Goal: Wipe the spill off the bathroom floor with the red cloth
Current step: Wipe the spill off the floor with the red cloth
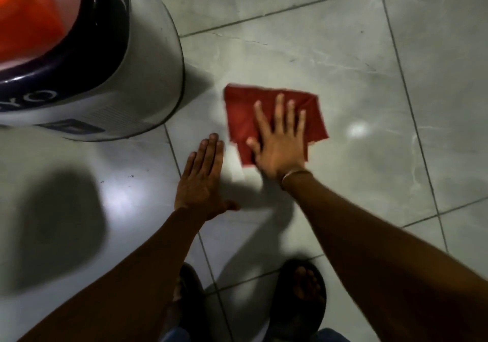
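The red cloth (245,111) lies spread flat on the grey tiled floor (343,51), near the middle of the view. My right hand (280,141) presses down on its lower right part, palm flat and fingers spread; a thin bangle circles the wrist. My left hand (203,180) rests flat on the bare tile just left of the cloth, fingers together, not touching it. The floor around the cloth is glossy with light glare; I cannot make out a distinct spill.
A large white drum-shaped tub (126,82) with a dark rim and an orange inside stands at the upper left, close to the cloth. My two feet in dark sandals (301,294) are at the bottom centre. A dark shadow falls on the lower left tiles.
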